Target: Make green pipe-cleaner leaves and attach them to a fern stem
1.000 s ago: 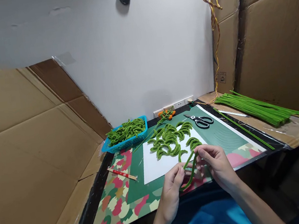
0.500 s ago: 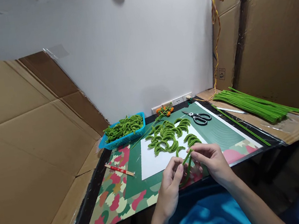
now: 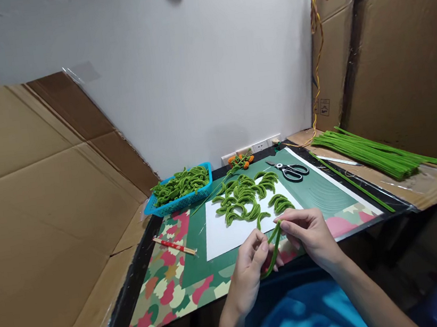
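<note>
The left hand [image 3: 248, 272] and right hand [image 3: 312, 237] pinch a bent, fuzzy green stick [image 3: 274, 251] by the near edge of the counter [image 3: 133, 287].

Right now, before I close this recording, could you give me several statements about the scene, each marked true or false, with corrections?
1. The left hand and right hand both hold a bent green strip. True.
2. The scissors are in the right hand. False: the scissors lie on the green mat.
3. The blue basket holds a heap of green pieces. True.
4. The orange flowers lie inside the blue basket. False: the orange flowers lie outside it, near the wall.
5. The sticks lie to the left of the white paper. True.
6. The bundle of long strips is on the person's left. False: the bundle is on the right.
</note>
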`<action>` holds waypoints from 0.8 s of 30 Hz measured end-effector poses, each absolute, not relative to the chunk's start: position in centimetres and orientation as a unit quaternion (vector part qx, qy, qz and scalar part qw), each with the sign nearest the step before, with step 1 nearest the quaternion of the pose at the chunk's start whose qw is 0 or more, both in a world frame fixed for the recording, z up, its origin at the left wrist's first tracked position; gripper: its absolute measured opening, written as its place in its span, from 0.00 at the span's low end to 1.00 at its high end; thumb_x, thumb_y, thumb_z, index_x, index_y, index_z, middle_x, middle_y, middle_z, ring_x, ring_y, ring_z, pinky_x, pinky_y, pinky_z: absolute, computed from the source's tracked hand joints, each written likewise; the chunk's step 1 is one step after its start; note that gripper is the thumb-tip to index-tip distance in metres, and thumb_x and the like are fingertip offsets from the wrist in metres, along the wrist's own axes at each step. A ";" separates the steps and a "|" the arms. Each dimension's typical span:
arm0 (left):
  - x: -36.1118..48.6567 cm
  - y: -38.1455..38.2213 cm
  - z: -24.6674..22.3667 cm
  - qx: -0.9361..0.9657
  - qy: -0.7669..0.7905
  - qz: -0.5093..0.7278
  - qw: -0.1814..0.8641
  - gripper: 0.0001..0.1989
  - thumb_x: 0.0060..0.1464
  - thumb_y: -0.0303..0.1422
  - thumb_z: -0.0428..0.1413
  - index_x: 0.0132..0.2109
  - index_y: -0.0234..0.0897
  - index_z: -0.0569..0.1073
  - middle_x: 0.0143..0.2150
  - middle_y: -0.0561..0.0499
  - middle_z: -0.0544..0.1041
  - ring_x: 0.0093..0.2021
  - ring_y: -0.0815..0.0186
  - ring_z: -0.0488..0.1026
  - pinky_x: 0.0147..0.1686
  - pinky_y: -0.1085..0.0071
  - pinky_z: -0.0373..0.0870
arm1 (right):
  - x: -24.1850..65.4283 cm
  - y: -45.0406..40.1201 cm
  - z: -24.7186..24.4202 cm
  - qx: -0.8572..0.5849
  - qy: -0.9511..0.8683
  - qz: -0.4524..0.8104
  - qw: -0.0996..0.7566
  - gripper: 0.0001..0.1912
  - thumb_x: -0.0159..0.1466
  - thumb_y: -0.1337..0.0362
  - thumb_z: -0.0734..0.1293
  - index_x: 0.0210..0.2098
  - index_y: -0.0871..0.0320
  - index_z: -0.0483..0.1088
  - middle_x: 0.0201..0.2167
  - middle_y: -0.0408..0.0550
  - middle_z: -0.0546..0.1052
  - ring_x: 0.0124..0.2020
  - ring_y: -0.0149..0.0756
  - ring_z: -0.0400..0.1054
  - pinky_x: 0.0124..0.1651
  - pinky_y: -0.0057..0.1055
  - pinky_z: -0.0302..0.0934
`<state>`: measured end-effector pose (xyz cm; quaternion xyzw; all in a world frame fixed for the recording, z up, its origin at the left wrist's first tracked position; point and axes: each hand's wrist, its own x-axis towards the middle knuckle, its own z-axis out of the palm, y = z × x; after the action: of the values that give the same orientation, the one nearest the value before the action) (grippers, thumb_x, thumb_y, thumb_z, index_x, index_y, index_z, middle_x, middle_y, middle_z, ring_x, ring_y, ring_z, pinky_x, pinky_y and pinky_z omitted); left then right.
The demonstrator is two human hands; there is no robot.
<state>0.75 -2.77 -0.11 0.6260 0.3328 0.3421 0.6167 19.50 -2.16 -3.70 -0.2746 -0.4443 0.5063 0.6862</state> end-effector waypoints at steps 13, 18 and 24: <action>0.9 -2.7 -0.1 0.617 0.363 0.381 0.586 0.19 0.67 0.48 0.60 0.37 0.39 0.68 0.29 0.55 0.69 0.29 0.68 0.64 0.31 0.72 0.59 | 19.6 -2.6 -2.3 -0.312 -0.520 0.490 0.626 0.17 0.65 0.50 0.76 0.35 0.58 0.85 0.23 0.43 0.73 0.20 0.28 0.62 0.24 0.28 0.56; 0.8 -2.7 -0.3 0.625 0.363 0.385 0.574 0.17 0.68 0.46 0.60 0.38 0.38 0.69 0.30 0.55 0.71 0.30 0.68 0.64 0.32 0.73 0.60 | 19.6 -2.7 -2.6 -0.325 -0.543 0.478 0.609 0.20 0.68 0.49 0.74 0.30 0.59 0.82 0.23 0.41 0.70 0.21 0.28 0.62 0.25 0.28 0.54; 1.0 -3.0 -0.4 0.599 0.361 0.395 0.595 0.13 0.69 0.45 0.59 0.46 0.42 0.68 0.31 0.57 0.73 0.27 0.70 0.65 0.29 0.75 0.59 | 19.5 -2.7 -2.4 -0.316 -0.538 0.489 0.610 0.18 0.68 0.49 0.74 0.34 0.59 0.83 0.25 0.42 0.71 0.21 0.28 0.62 0.25 0.28 0.56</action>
<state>0.99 -3.02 -0.43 0.5992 0.3613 0.3952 0.5952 19.51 -2.72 -2.45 -0.3161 -0.5378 0.4891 0.6096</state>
